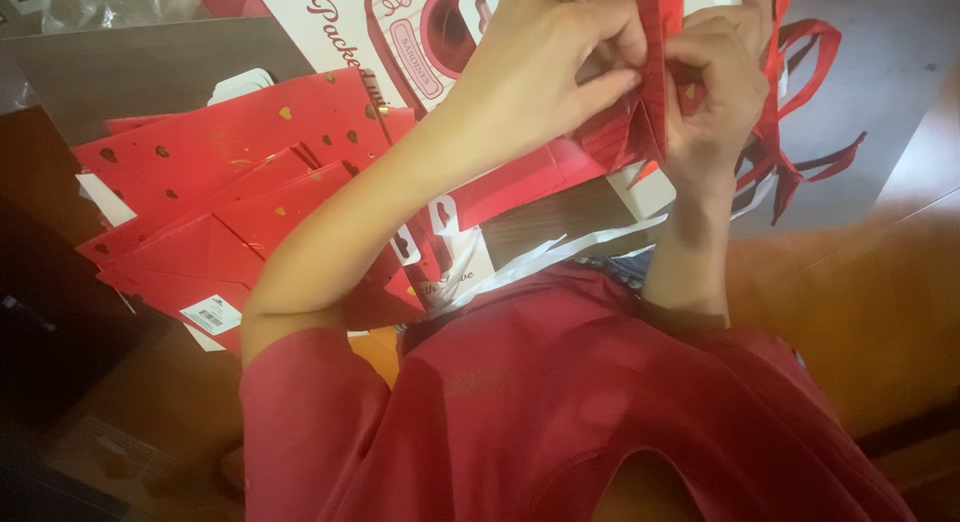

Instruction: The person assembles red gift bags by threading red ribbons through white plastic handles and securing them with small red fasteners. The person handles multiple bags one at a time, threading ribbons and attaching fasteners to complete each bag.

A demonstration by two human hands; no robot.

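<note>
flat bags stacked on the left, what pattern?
Red flat bags with small gold hearts, seen in the head view.

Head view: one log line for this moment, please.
left hand: pinching folded red paper bag | right hand: gripping same bag | red ribbons: hanging right | flat red bags: stacked left

Place: home or small craft work spot; cannot tell which.
Landmark: wooden table (870, 312).
On table, left part: stack of flat red gift bags (210, 212).
Far side of table: printed white-and-red cardboard sheet (400, 32), red ribbons (810, 102).
</note>
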